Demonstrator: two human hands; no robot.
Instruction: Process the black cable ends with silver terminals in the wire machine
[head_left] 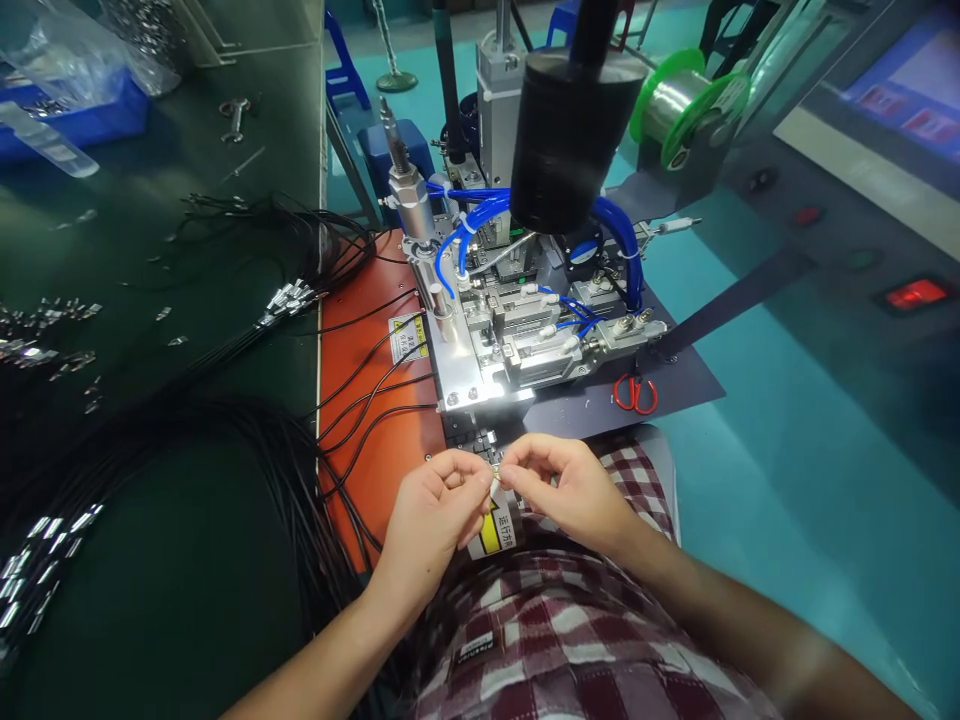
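Note:
My left hand (444,502) and my right hand (559,488) meet fingertip to fingertip in front of my lap. Both are closed in a pinch on something tiny between them, too small to name. Just beyond the fingers is the front edge of a metal machine (469,375) with blue air hoses (622,240). Under my hands sits a part with a yellow and white label (499,528). Black cables (382,425) run over the orange plate (381,440) to the machine, left of my hands.
Bundles of black cables with shiny metal ends (289,300) lie on the dark green table (187,560) at left. Red-handled scissors (635,394) rest right of the machine. A green wire spool (690,108) stands behind; a black cylinder (574,140) hangs above. A control panel (847,210) is at right.

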